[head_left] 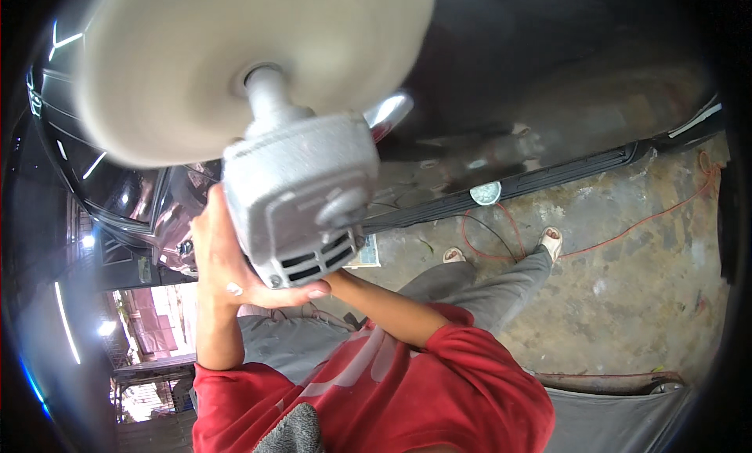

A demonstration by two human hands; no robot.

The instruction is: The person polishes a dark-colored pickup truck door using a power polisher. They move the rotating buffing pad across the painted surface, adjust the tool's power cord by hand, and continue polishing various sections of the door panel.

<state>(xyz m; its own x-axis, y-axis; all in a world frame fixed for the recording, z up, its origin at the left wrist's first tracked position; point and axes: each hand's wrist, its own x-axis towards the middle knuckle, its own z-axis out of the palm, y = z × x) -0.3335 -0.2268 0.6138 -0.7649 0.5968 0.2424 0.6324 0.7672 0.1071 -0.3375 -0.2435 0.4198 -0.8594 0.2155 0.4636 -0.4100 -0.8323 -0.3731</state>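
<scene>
My left hand (222,253) is wrapped around the left side of a silver rotary polisher (301,194), its thumb lying along the vented bottom of the housing. At the top left, a broad cream polishing pad (251,30) is blurred by motion around the spindle (269,93). My right forearm (392,304) reaches behind the polisher, which hides the right hand and its fingers. Beyond the tool is a glossy black car body (548,69), with a shiny door handle (389,112) just right of the polisher. Whether the pad touches the paint cannot be seen.
A black side step (564,176) runs along the car's lower edge, with a round pale object (486,193) beside it. Red cable (627,235) trails over the stained concrete floor (627,296) near my sandalled feet. A grey towel (291,431) hangs against my red shirt.
</scene>
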